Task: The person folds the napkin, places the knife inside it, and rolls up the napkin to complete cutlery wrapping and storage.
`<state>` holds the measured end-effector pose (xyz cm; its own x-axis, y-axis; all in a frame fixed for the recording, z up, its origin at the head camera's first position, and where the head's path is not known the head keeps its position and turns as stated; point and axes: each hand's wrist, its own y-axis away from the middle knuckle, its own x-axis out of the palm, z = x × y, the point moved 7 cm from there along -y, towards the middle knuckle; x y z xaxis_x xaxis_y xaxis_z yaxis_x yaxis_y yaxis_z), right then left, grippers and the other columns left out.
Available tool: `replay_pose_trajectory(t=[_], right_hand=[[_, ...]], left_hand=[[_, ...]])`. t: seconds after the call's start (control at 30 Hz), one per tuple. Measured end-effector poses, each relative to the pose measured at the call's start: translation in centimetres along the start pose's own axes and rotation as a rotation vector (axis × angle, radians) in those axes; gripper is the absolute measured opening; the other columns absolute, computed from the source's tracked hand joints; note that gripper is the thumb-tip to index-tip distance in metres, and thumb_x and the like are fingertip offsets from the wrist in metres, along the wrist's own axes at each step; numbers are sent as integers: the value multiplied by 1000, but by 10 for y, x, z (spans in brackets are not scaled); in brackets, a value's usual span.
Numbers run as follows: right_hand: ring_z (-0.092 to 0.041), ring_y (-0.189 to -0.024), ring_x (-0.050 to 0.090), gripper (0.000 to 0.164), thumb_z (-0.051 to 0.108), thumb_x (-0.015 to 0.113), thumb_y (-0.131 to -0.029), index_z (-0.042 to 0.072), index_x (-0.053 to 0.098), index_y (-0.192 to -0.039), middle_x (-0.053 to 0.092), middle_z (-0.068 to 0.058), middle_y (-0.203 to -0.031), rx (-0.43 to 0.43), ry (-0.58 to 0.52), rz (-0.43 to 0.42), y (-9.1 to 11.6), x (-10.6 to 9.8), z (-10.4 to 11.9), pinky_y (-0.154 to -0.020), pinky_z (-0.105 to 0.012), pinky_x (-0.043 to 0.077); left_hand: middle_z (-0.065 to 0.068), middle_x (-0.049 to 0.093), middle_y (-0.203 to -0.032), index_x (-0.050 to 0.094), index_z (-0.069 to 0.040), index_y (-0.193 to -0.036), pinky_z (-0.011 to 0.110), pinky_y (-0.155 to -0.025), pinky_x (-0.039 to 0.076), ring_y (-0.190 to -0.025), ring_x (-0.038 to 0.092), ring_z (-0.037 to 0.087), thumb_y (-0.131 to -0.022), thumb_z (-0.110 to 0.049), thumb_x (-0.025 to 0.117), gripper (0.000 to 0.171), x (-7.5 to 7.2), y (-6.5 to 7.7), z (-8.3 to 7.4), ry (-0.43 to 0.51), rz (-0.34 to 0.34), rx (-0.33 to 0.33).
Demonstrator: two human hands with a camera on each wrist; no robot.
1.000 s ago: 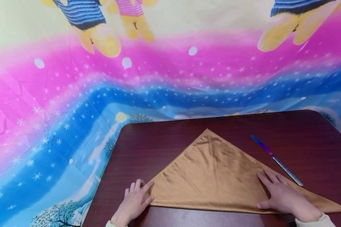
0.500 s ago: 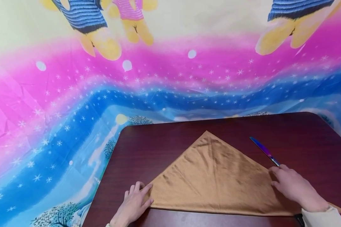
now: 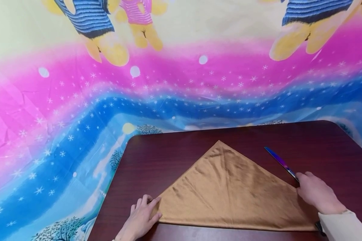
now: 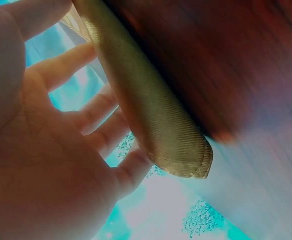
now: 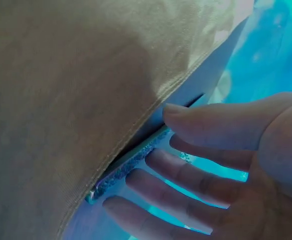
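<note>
The left hand, fingers loosely spread, touches the left corner of the brown cloth on the table. Beyond the cloth's right side, the right hand reaches parted, unclenched fingers to the knife.

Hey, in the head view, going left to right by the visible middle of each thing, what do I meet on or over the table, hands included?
Left hand, gold folded cloth, thin blue-purple tool, right hand.
</note>
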<state>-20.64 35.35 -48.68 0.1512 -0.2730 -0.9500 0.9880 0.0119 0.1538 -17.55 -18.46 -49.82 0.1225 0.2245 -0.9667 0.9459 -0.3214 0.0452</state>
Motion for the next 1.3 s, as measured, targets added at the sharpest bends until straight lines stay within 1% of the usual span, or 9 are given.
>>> replay_pose_trajectory(t=[0.13, 0.33, 0.43, 0.53, 0.73, 0.87, 0.97, 1.1, 1.3], right_hand=[[-30, -69, 52, 18, 1, 56, -78, -6, 56, -95, 53, -18, -80, 9, -17, -24, -2, 1, -3, -53, -43, 41], [-32, -67, 52, 16, -2, 57, -73, -3, 56, -89, 52, -17, -76, 24, -11, -58, -6, -1, -6, -50, -45, 40], [-33, -68, 53, 11, -2, 56, -76, -1, 57, -88, 54, -18, -77, 29, 1, -49, -8, -2, -7, -51, -46, 41], [-31, -66, 54, 7, -3, 54, -80, 2, 57, -83, 56, -16, -76, 20, 16, -44, -9, -3, -6, -51, -45, 41], [-26, -62, 54, 14, -4, 52, -80, 9, 54, -74, 57, -10, -71, -1, 26, -37, -12, -6, -6, -50, -44, 39], [-27, -61, 54, 11, -2, 54, -80, 8, 53, -75, 56, -10, -70, 7, 23, -7, -14, -4, -10, -49, -44, 39], [-26, -61, 54, 7, 2, 58, -80, 7, 53, -79, 57, -10, -70, 19, 23, 39, -16, 0, -14, -48, -45, 39], [-26, -62, 55, 14, 10, 66, -79, 6, 53, -83, 58, -9, -71, 25, 31, 69, -19, 3, -20, -48, -45, 40], [-26, -66, 57, 24, 15, 70, -80, 2, 54, -93, 59, -10, -75, 19, 40, 91, -23, 5, -23, -50, -46, 42]], left_hand=[[1, 48, -113, 58, -20, -133, 36, -71, 32, -96, 44, 17, -89, -37, 65, 48, 1, 1, 0, -2, -15, 9], [2, 48, -115, 58, -20, -133, 36, -71, 32, -97, 44, 18, -89, -37, 65, 48, 2, 2, 1, -7, -25, 16], [2, 48, -116, 57, -20, -133, 36, -71, 32, -97, 44, 18, -90, -38, 64, 48, 3, 2, 1, -6, -16, 14], [2, 48, -116, 57, -20, -133, 37, -71, 32, -98, 44, 18, -90, -38, 64, 48, 3, 2, 1, -1, -5, 9], [3, 47, -117, 57, -21, -134, 38, -71, 33, -98, 44, 19, -89, -38, 65, 48, 3, 2, 1, 0, 5, 0], [3, 47, -117, 57, -20, -134, 38, -71, 33, -98, 44, 19, -89, -38, 65, 49, 3, 2, 1, -1, 5, -3], [3, 47, -117, 57, -21, -134, 38, -71, 33, -99, 44, 19, -89, -38, 65, 49, 4, 2, 1, -3, 4, -5], [3, 47, -117, 57, -20, -133, 39, -71, 34, -99, 44, 19, -89, -38, 65, 49, 3, 2, 1, -8, -3, -3], [3, 47, -118, 56, -21, -134, 40, -71, 34, -99, 44, 19, -89, -38, 65, 49, 3, 2, 1, -2, 11, -7]])
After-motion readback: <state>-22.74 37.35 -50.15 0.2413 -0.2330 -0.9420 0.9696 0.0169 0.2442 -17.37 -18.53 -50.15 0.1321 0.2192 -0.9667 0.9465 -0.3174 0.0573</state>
